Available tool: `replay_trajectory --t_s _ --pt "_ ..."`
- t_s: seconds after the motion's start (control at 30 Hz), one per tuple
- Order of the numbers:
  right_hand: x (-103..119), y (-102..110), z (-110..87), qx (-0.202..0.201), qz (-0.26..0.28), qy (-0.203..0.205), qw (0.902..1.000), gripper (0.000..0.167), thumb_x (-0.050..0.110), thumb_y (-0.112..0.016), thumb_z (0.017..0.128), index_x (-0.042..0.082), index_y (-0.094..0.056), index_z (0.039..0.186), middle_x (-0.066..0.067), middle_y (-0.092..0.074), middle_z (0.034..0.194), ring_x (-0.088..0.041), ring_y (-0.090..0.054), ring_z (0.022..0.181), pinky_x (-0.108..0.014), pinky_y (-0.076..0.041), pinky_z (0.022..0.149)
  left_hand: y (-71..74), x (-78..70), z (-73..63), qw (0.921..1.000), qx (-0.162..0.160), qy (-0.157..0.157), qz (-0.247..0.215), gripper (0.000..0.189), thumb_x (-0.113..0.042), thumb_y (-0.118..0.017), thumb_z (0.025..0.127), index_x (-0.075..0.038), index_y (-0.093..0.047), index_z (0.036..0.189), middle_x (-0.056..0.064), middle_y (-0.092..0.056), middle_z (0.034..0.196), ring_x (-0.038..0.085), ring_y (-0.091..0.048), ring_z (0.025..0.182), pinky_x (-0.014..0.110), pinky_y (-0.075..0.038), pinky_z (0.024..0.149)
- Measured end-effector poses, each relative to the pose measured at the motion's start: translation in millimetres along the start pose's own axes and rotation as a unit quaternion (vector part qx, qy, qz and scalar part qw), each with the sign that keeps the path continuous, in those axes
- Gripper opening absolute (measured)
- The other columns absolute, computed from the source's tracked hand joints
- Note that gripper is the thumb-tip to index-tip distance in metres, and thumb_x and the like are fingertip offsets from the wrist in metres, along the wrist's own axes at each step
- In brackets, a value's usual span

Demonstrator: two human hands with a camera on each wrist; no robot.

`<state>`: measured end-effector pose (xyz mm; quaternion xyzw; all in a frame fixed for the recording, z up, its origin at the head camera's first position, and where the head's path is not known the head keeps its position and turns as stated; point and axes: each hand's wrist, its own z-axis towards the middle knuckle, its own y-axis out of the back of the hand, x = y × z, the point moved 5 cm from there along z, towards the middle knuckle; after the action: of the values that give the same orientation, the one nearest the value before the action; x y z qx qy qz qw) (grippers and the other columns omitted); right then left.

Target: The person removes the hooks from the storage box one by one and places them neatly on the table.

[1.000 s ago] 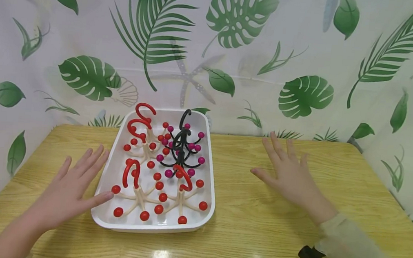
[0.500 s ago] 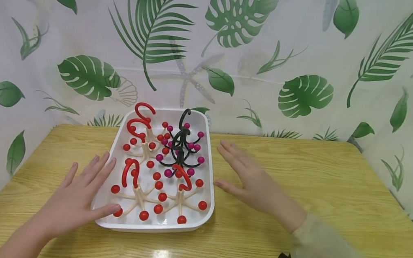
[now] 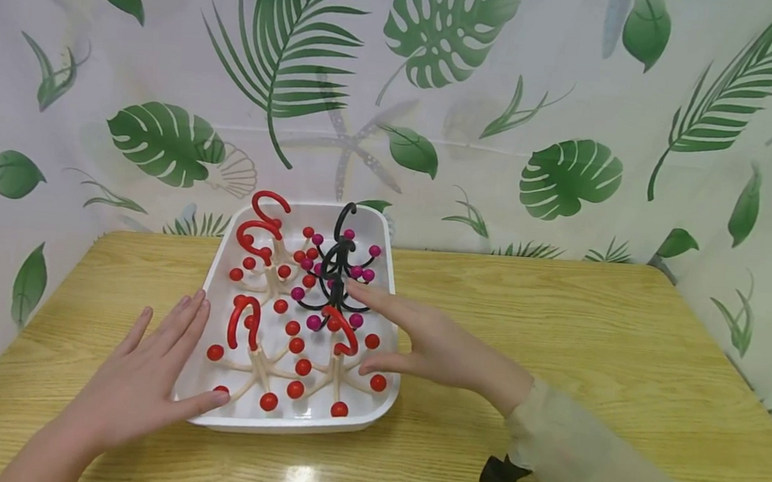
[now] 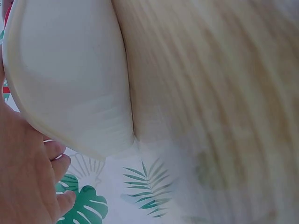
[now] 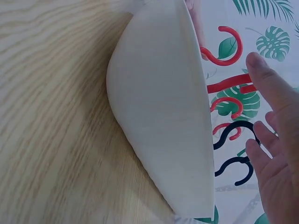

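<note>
A white tray [image 3: 273, 425] holds several scalp-massager-like pieces, each with a hooked top and spread ball-tipped legs. Several have a red hook [image 3: 255, 321] with beige legs and red balls; two black pieces [image 3: 336, 290] with magenta balls stand at the back right. My left hand [image 3: 132, 383] lies spread at the tray's left rim, its thumb over the front left corner. My right hand [image 3: 445, 349] reaches over the right rim, fingers extended and thumb apart, above the front right red-hooked piece [image 3: 348, 341]. In the right wrist view, its fingertips overlap a black hook [image 5: 238, 125].
The tray stands on a wood-grain table [image 3: 558, 325]. Behind it hangs a white cloth [image 3: 476, 157] printed with green leaves. A small black device [image 3: 502, 477] is attached near my right sleeve [image 3: 588, 450].
My right hand has moved left from over the bare table to above the tray's right side. My left hand has shifted slightly toward the front along the rim. The tray and pieces stay put.
</note>
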<state>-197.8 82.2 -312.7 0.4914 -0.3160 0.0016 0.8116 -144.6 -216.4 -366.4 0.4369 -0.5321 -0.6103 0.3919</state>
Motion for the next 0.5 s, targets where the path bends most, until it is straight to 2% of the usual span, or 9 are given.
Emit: replay_trajectory --t_s 0.13,0.27,0.5 --pt "-2.0 -4.3 5.4 0.006 0.013 0.004 0.9999 0.085 0.035 -0.077 0.079 0.013 -0.034 0.149 0.0 -0.037 0.15 -0.013 -0.038 0.134 -0.032 -0.036 0.106 -0.1 -0.9 -0.7 0.9999 0.011 0.007 -0.007 0.111 -0.078 -0.047 0.079 -0.002 -0.011 0.153 0.014 -0.009 0.159 0.032 -0.007 0.144 0.048 0.012 0.113" --pt "-3.3 -8.8 10.2 0.024 -0.004 -0.002 0.9997 0.084 0.036 -0.077 0.079 0.014 -0.035 0.149 -0.001 -0.041 0.148 -0.015 -0.041 0.132 -0.031 -0.039 0.104 -1.1 -0.4 -0.6 0.9996 0.022 0.01 -0.017 0.113 -0.078 -0.047 0.078 -0.003 -0.009 0.153 0.014 -0.009 0.159 0.032 -0.008 0.144 0.047 0.014 0.113" --pt "-2.6 -12.9 15.9 0.044 -0.018 -0.003 0.9989 0.079 0.028 -0.076 0.082 0.012 -0.037 0.148 -0.003 -0.045 0.145 -0.016 -0.045 0.129 -0.029 -0.042 0.101 0.0 -0.1 -0.5 0.9988 0.037 0.004 -0.033 0.118 -0.081 -0.05 0.074 -0.001 -0.011 0.152 0.014 -0.007 0.159 0.031 -0.008 0.145 0.046 0.013 0.113"
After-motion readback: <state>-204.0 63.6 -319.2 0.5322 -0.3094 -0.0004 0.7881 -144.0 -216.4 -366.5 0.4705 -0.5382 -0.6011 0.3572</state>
